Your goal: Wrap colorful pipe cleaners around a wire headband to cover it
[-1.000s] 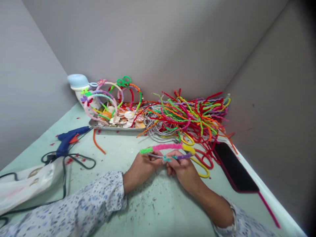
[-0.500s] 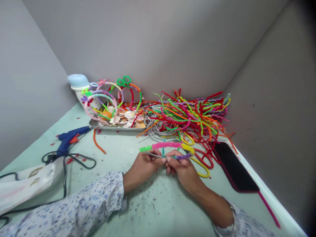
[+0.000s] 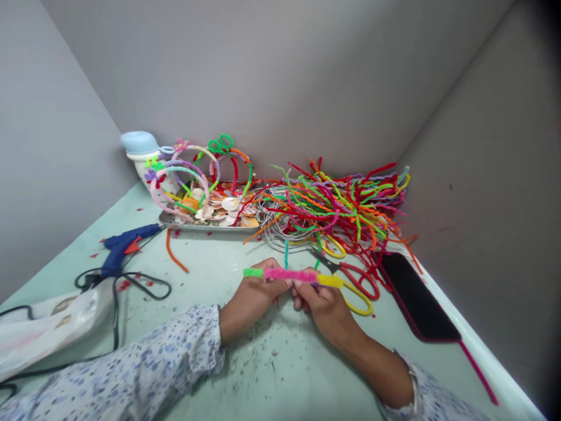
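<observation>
Between my hands is a wire ring wrapped in pipe cleaners (image 3: 289, 275), seen almost edge-on, with green, pink and yellow stretches along its far side. My left hand (image 3: 256, 298) is closed, thumb and fingers pinching at the near middle of the ring. Right beside it, my right hand (image 3: 324, 304) pinches the ring too, fingertips nearly touching the left ones. A teal pipe cleaner end (image 3: 286, 255) sticks up behind the ring. The ring's near side and the exact pinch spot are mostly hidden by the fingers and the pink stretch.
Scissors with red and yellow handles (image 3: 359, 280) lie right of my hands, a phone (image 3: 416, 298) beyond. Behind are a pipe cleaner heap (image 3: 342, 199), wire coils (image 3: 280, 228) and a metal tray (image 3: 210, 227) of shells with wrapped hoops. A blue glue gun (image 3: 116, 251) and cord lie left.
The ring has tipped from showing its open loop to nearly edge-on, its far pink side now lower and nearer me. Both hands keep their pinch in about the same place.
</observation>
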{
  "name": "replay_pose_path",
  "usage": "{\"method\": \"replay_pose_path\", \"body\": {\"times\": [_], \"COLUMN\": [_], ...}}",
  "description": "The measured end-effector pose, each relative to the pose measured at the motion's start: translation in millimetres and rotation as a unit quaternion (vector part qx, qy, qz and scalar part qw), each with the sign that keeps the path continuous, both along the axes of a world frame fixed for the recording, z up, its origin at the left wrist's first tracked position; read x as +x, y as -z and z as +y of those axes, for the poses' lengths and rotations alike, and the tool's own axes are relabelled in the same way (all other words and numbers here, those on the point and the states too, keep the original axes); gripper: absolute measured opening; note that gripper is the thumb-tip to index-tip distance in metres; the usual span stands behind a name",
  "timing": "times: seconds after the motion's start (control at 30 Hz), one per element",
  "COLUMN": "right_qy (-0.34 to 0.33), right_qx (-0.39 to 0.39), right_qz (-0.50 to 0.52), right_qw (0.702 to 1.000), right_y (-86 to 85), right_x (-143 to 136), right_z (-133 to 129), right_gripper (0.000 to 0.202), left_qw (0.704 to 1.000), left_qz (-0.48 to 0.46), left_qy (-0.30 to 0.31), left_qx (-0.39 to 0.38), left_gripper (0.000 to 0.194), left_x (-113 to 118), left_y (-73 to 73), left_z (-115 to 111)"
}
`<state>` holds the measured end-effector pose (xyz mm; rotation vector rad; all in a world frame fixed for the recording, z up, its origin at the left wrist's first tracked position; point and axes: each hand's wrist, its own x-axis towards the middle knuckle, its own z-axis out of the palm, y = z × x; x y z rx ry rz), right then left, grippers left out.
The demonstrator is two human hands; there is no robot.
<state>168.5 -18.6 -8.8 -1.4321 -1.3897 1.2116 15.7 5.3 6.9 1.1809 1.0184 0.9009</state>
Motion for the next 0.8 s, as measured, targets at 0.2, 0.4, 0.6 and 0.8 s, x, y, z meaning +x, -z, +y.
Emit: {"method": "replay_pose_path", "body": {"times": [0.2, 0.4, 0.6, 0.8], "right_qy": [0.025, 0.004, -0.01, -0.01], "right_qx": [-0.019, 0.033, 0.042, 0.053], "right_qz": [-0.029, 0.011, -0.023, -0.009], "right_qw": [0.999, 0.999, 0.999, 0.998], "right_y": [6.1, 8.9, 5.5, 6.6], "right_x": [-1.5, 1.4, 0.5, -1.6], "right_z": [2.0, 3.0, -0.2, -2.4], "right_gripper": [0.035, 0.021, 0.017, 0.015], "left_qw": [0.998, 0.998, 0.996, 0.996], "left_qz": [0.05, 0.06, 0.061, 0.045], "left_qy": [0.01, -0.03, -0.063, -0.053], "left_qx": [0.029, -0.01, -0.033, -0.047], "left_gripper": [0.036, 0.028, 0.024, 0.017], "left_x": [1.0, -1.0, 1.1, 2.2], "left_y": [-0.3, 5.8, 2.8, 2.0], "left_z": [-0.2, 3.2, 2.5, 1.8]}}
